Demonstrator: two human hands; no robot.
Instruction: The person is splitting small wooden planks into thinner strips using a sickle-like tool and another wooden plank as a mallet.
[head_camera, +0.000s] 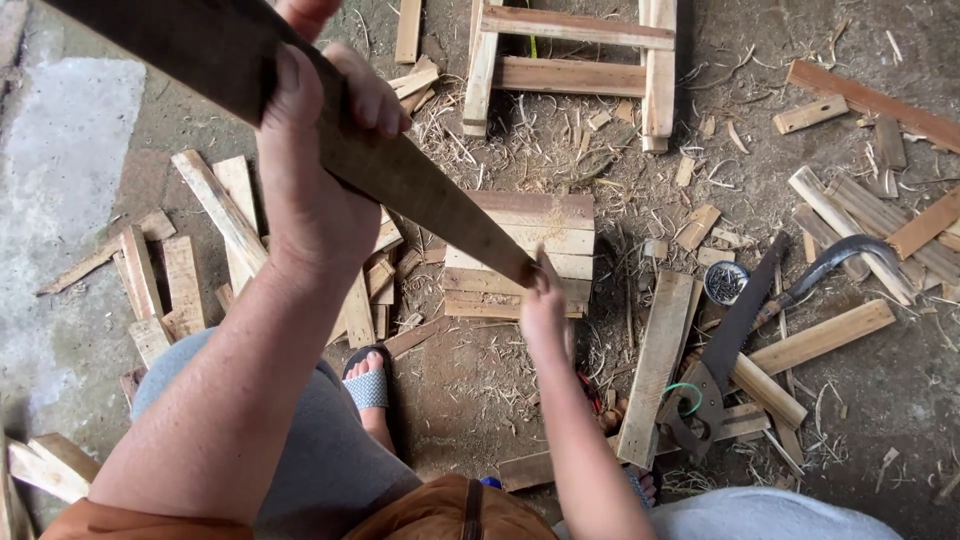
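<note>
My left hand (315, 165) is closed around a long dark wooden board (420, 195) that slants from the upper left down toward the middle. My right hand (545, 310) grips the board's lower, narrow end. Below that end lies a stack of pale wooden planks (545, 225) on the dirt ground. My foot in a blue sandal (368, 385) rests near the stack.
A handsaw (730, 340) and a curved sickle (835, 262) lie at the right, beside a small round tin of nails (726, 282). Wood offcuts and shavings litter the ground. A small wooden frame (570, 65) stands at the top. A concrete patch (60, 190) is at the left.
</note>
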